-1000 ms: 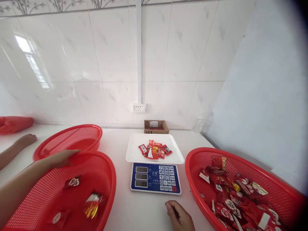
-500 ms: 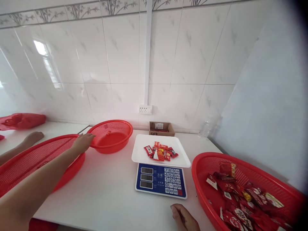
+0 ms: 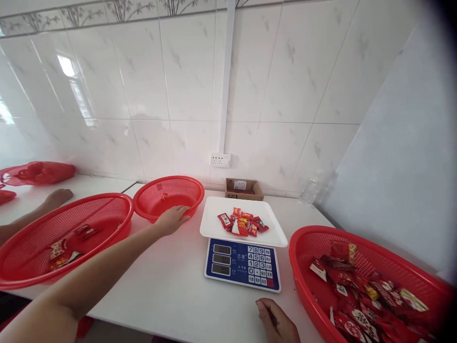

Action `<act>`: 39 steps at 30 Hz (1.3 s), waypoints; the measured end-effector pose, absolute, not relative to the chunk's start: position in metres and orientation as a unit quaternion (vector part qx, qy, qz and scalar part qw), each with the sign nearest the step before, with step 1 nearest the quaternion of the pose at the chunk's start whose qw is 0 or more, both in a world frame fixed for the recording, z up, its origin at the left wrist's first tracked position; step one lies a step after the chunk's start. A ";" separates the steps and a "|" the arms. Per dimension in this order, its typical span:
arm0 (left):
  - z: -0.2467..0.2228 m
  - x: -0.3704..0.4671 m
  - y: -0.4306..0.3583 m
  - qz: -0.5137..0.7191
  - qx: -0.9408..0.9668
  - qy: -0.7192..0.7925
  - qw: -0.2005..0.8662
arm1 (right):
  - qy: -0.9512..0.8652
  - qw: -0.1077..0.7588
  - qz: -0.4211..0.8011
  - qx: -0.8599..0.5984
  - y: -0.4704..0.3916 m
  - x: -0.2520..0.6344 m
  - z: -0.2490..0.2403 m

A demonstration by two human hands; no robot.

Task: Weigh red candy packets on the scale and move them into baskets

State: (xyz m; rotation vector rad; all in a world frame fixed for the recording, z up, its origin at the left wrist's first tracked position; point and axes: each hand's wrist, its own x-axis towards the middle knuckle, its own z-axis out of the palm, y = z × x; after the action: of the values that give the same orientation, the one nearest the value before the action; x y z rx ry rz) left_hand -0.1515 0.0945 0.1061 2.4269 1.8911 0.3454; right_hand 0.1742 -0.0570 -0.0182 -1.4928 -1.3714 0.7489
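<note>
My left hand (image 3: 173, 219) is at the near rim of the round red basket (image 3: 157, 220), its fingers stretched out and nothing visible in them. My right hand (image 3: 278, 323) rests curled on the white table below the blue scale (image 3: 243, 265), with nothing seen in it. On the scale's white tray (image 3: 210, 216) lies a small pile of red candy packets (image 3: 241, 224). A larger red basket (image 3: 303, 286) at the right holds several red packets (image 3: 360, 305). One tiny packet (image 3: 164, 196) lies in the round basket.
A long red basket (image 3: 21, 281) with several packets (image 3: 59, 252) stands left, partly behind my left forearm. Another person's hand (image 3: 59, 196) is beyond it, near red bags (image 3: 43, 172). Behind the scale are a cardboard box (image 3: 244, 195) and a clear plastic item (image 3: 312, 189).
My left hand has moved right, from between the two left baskets to the near right rim of the round one. My right hand stays by the scale. The view has shifted slightly.
</note>
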 end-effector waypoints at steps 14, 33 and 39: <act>0.093 -0.018 0.138 0.094 0.899 0.423 0.069 | -0.564 0.470 0.287 -0.615 -0.058 0.172 -0.021; 0.121 -0.085 0.135 0.156 0.823 0.545 -0.031 | -0.564 0.465 0.320 -0.603 -0.060 0.174 -0.014; 0.097 0.001 0.118 0.108 0.914 0.389 0.043 | -0.578 0.444 0.325 -0.602 -0.058 0.177 -0.016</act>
State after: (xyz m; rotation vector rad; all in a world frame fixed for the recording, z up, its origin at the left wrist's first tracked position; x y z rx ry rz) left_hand 0.0005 0.1182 0.0967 2.7956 1.1885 0.3288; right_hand 0.1771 -0.0581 -0.0159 -1.4934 -1.4328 0.8063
